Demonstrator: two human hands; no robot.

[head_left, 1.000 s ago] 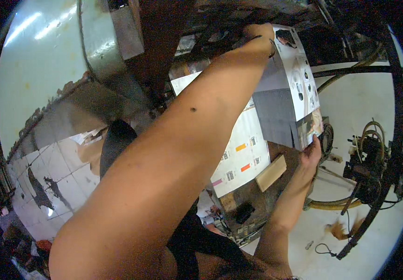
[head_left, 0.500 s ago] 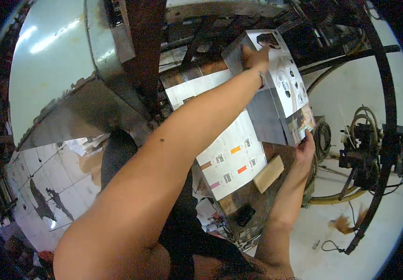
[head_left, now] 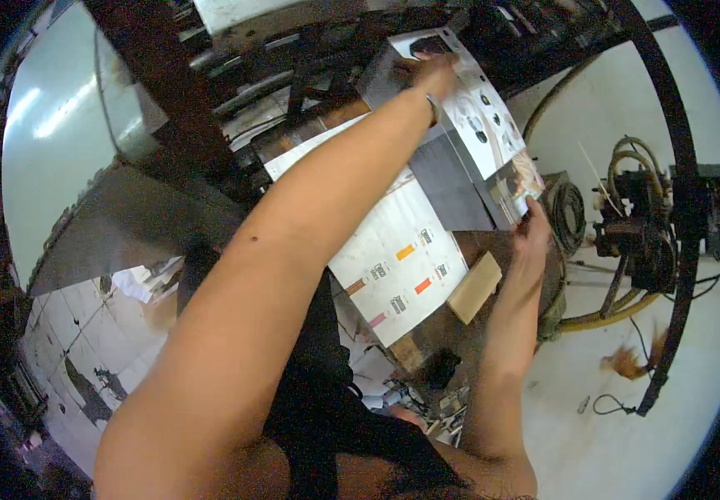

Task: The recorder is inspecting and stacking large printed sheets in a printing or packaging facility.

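Observation:
A stack of printed sheets (head_left: 486, 117) stands tilted over the far right of the work surface. White pages with dark pictures show on one face, and a dark grey face (head_left: 447, 183) is turned toward me. My left hand (head_left: 433, 77) reaches across and grips the sheets near their far end; its fingers are partly blurred. At the near right corner, my right hand (head_left: 532, 227) holds the sheets' edge between thumb and fingers. Beneath my left forearm lies a large white printed sheet (head_left: 393, 258) with small coloured tabs.
A pale wooden block (head_left: 475, 288) sits beside the white sheet's right edge, with a small black object (head_left: 439, 367) nearer me. Dark machine frames (head_left: 251, 83) rise at the far side. A hosed machine (head_left: 639, 204) stands on the right, behind a dark curved bar (head_left: 683, 158).
The whole view has shifted, so the sheets and both hands appear farther left and higher. Both hands keep their hold on the stack.

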